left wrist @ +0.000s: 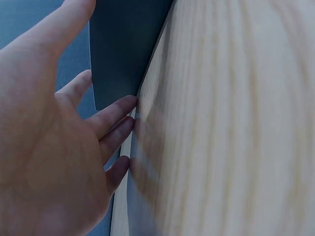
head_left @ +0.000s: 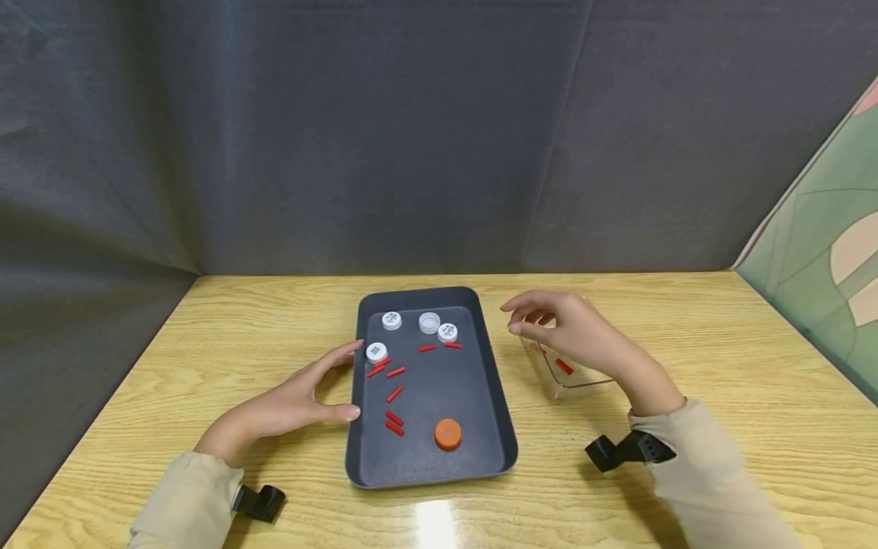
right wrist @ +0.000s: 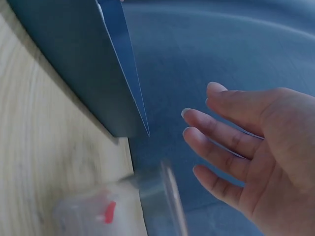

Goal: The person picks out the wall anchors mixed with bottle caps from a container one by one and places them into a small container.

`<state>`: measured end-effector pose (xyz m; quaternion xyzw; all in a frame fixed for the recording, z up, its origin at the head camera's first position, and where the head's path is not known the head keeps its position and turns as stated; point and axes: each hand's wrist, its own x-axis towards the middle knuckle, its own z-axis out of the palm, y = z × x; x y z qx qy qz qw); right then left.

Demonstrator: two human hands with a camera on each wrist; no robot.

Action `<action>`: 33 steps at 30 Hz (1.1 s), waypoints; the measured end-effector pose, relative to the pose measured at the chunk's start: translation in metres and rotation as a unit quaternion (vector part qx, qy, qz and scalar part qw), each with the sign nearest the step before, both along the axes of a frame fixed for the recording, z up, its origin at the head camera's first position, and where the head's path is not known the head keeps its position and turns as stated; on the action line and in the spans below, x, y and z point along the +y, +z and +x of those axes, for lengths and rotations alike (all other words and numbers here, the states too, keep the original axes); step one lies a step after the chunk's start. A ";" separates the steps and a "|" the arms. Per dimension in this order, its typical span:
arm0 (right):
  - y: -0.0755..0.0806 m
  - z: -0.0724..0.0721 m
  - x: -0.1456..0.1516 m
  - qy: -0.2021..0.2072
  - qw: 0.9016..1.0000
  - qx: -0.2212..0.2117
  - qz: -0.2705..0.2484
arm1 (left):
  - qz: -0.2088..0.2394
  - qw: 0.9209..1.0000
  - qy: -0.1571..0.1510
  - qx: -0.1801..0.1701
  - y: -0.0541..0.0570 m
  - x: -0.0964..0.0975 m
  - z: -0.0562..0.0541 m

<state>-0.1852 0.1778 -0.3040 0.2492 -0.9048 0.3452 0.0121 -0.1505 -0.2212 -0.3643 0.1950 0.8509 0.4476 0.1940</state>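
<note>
A dark grey tray (head_left: pixel 449 389) lies on the wooden table, with several short red sticks (head_left: pixel 394 393) scattered in it. My left hand (head_left: pixel 295 400) is at the tray's left side, thumb and fingers spread, fingertips right at the rim. To the right of the tray, my right hand (head_left: pixel 572 328) hovers over a clear plastic box (head_left: pixel 583 386) that has red sticks (head_left: pixel 564 367) inside. Its fingers are loosely bent, and nothing shows between them in the right wrist view. Part of the box is hidden behind this hand.
Three white caps with printed marks, one a white cap (head_left: pixel 392 320) near the far rim, sit in the tray. Beside them is a clear round cap (head_left: pixel 429 322). An orange cap (head_left: pixel 448 434) lies near the tray's front. A dark curtain (head_left: pixel 411 137) hangs behind the table.
</note>
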 end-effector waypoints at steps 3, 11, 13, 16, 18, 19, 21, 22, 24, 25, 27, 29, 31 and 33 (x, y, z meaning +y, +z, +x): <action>-0.001 0.002 -0.005 0.004 1.000 0.006 0.008 | 0.000 1.000 0.001 -0.001 0.000 0.000 0.000; -0.003 0.008 -0.018 0.043 0.999 0.006 -0.006 | -0.001 1.000 0.002 -0.003 0.000 0.000 0.000; -0.003 0.010 -0.021 0.042 0.999 0.006 -0.005 | -0.002 1.000 0.003 -0.004 0.000 0.000 0.000; -0.002 0.013 -0.027 0.040 0.999 0.006 -0.004 | -0.004 1.000 0.003 -0.004 0.000 0.000 0.000; -0.002 0.015 -0.031 0.040 0.999 0.007 -0.004 | -0.006 1.000 0.004 -0.003 0.000 0.000 0.000; -0.002 0.016 -0.033 0.043 0.999 0.008 -0.004 | -0.007 1.000 0.004 -0.002 0.000 0.000 0.000; -0.002 0.018 -0.036 0.050 0.999 0.010 -0.005 | -0.010 1.000 0.005 -0.002 0.000 0.000 0.000; -0.002 0.019 -0.038 0.054 0.999 0.009 -0.005 | -0.011 1.000 0.005 -0.001 0.000 0.000 0.000; -0.002 0.021 -0.042 0.059 0.998 0.004 -0.008 | -0.012 1.000 0.005 -0.001 0.000 0.000 0.000; -0.002 0.022 -0.044 0.061 0.998 0.000 -0.009 | -0.012 1.000 0.005 0.000 0.000 0.000 0.000; -0.002 0.024 -0.048 0.063 0.998 -0.006 -0.013 | -0.012 1.000 0.004 0.001 -0.001 0.000 0.000; -0.002 0.025 -0.051 0.067 0.998 -0.006 -0.018 | -0.011 1.000 0.004 0.003 -0.001 0.000 -0.001; -0.003 0.027 -0.054 0.073 0.997 -0.003 -0.024 | -0.012 1.000 0.004 0.003 -0.002 0.000 -0.001; -0.004 0.029 -0.058 0.080 0.996 -0.004 -0.030 | -0.012 1.000 0.004 0.003 -0.002 0.000 -0.001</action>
